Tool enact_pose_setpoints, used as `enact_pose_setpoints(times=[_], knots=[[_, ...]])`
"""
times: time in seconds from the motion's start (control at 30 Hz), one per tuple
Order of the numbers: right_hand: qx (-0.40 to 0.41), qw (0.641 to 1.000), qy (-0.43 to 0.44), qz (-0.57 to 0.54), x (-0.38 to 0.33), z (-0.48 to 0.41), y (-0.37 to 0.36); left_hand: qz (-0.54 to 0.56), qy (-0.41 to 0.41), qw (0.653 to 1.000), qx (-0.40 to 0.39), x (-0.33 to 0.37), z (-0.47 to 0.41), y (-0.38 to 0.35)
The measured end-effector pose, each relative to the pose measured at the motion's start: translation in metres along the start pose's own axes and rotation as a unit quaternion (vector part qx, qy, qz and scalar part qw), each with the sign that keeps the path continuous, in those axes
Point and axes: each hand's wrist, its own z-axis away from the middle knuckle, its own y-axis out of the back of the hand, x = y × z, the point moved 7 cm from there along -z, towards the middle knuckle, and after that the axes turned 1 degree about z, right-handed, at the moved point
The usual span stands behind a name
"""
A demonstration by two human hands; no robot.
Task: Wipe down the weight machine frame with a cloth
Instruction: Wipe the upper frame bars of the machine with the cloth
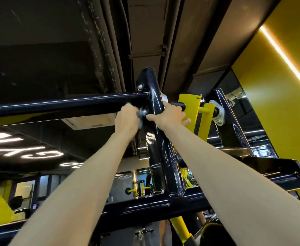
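Note:
I look up at the glossy black frame of the weight machine. Its upright post [156, 132] rises to meet a horizontal crossbar [66, 103]. My left hand [127, 118] is raised to the joint of bar and post and grips a small grey cloth [142, 115], mostly hidden in my fist, against the bolts there. My right hand [170, 115] holds the post from the right at the same height, thumb across its front and fingers wrapped behind it.
A yellow bracket [191, 107] with a black threaded rod sits just right of my right hand. A second black upright [232, 125] stands further right. A lower black crossbeam [145, 205] runs below my arms. Dark ceiling ducts hang overhead; a yellow wall is at right.

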Motion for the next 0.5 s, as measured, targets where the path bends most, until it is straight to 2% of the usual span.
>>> enact_pose_setpoints(times=[0.03, 0.07, 0.13, 0.2, 0.23, 0.3, 0.4, 0.47, 0.5], knots=[[-0.005, 1.000, -0.002, 0.002, 0.000, 0.001, 0.000, -0.036, 0.030, 0.999, -0.021, -0.016, 0.006, -0.003], [-0.011, 1.000, -0.002, 0.006, 0.001, 0.002, -0.001, -0.038, 0.058, 0.998, 0.000, -0.028, 0.016, 0.000], [-0.005, 1.000, -0.002, -0.001, -0.001, 0.002, -0.001, 0.032, 0.079, 0.991, 0.100, -0.027, 0.026, 0.017], [0.005, 1.000, -0.001, -0.009, -0.001, 0.002, -0.001, 0.077, 0.027, 0.980, 0.179, -0.004, 0.020, 0.027], [0.010, 1.000, 0.003, -0.011, -0.001, 0.002, -0.001, 0.080, -0.018, 0.979, 0.189, 0.012, 0.013, 0.029], [0.012, 1.000, 0.006, -0.005, 0.000, 0.001, -0.001, 0.058, -0.072, 0.979, 0.181, 0.037, 0.003, 0.022], [0.014, 1.000, 0.012, 0.014, -0.002, -0.002, 0.001, 0.084, -0.069, 0.979, 0.172, 0.037, -0.004, 0.009], [0.010, 1.000, 0.012, 0.015, -0.002, -0.002, 0.003, 0.103, -0.046, 0.985, 0.128, 0.017, -0.006, 0.001], [0.005, 1.000, 0.012, 0.012, -0.001, 0.000, 0.002, 0.087, -0.029, 0.993, 0.075, 0.003, -0.005, -0.007]])
